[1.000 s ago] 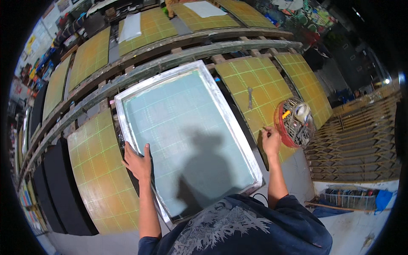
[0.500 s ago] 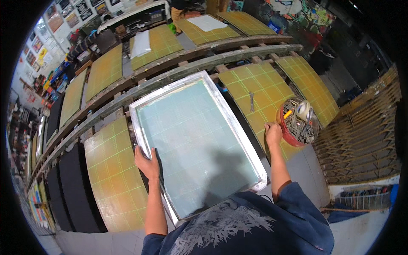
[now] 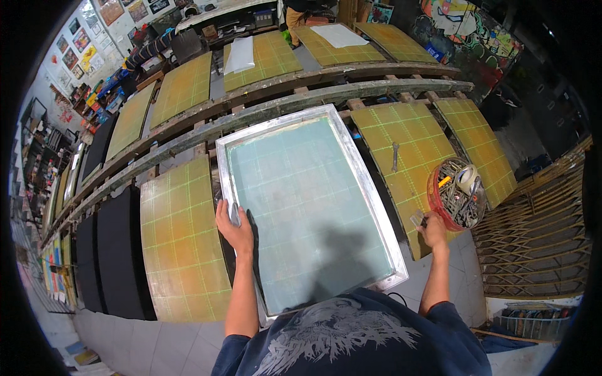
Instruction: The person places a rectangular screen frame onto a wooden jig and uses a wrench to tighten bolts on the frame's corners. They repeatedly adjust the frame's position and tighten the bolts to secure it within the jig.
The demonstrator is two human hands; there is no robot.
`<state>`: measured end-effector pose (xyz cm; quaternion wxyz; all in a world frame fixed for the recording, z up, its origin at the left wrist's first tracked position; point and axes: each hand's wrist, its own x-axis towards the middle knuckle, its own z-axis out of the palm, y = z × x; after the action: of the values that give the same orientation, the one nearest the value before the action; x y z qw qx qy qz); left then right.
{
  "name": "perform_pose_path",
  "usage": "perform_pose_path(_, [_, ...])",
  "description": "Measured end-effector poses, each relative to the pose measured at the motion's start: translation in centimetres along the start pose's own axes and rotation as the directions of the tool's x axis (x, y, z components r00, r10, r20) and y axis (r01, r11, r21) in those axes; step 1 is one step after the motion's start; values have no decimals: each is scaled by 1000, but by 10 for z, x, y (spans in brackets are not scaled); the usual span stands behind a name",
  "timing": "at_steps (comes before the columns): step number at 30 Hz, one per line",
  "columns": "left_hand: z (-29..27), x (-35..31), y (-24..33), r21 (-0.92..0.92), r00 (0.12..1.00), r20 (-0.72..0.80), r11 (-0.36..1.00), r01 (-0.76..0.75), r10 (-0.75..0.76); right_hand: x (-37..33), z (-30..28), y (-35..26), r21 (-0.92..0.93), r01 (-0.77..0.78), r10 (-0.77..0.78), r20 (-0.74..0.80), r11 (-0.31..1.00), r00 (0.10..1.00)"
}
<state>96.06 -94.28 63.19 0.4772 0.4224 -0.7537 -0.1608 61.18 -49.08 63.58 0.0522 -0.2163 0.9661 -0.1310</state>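
Note:
A screen printing frame [image 3: 307, 207], white-rimmed with pale blue-green mesh, lies in front of me, its near edge against my shirt. My left hand [image 3: 236, 230] is closed round its left rim; a small grey patch shows by the fingertips, too unclear to name. Off the frame's right side, my right hand [image 3: 434, 232] pinches a small clear or silvery piece [image 3: 417, 217] with a dark part; its kind cannot be made out. Right beside that hand stands a red bucket [image 3: 435, 197] of metal hardware, with a tape roll [image 3: 466, 178] and a yellow-handled item [image 3: 444, 182] on top.
A wrench [image 3: 396, 156] lies on the yellow gridded board [image 3: 401, 128] to the right. Similar boards line both rails [image 3: 269, 103]. Black boards [image 3: 122, 257] stand at the left. A folding metal gate [image 3: 533, 244] is at the right. Someone in orange trousers [image 3: 293, 25] stands far back.
My right hand has moved down and away from the bucket's rim, and a small piece now shows in its fingers. My left hand stays on the frame. The view has shifted.

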Motion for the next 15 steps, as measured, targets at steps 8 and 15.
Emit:
perform_pose_path(8, [-6,-12,89,-239,989,143,969,58,-24,-5,-17,-2,121,-93,93,1,988,996])
perform_pose_path(15, [-16,-26,156,-430,814,581,849,306,1,-14,-72,-103,739,12,-197,164,673,967])
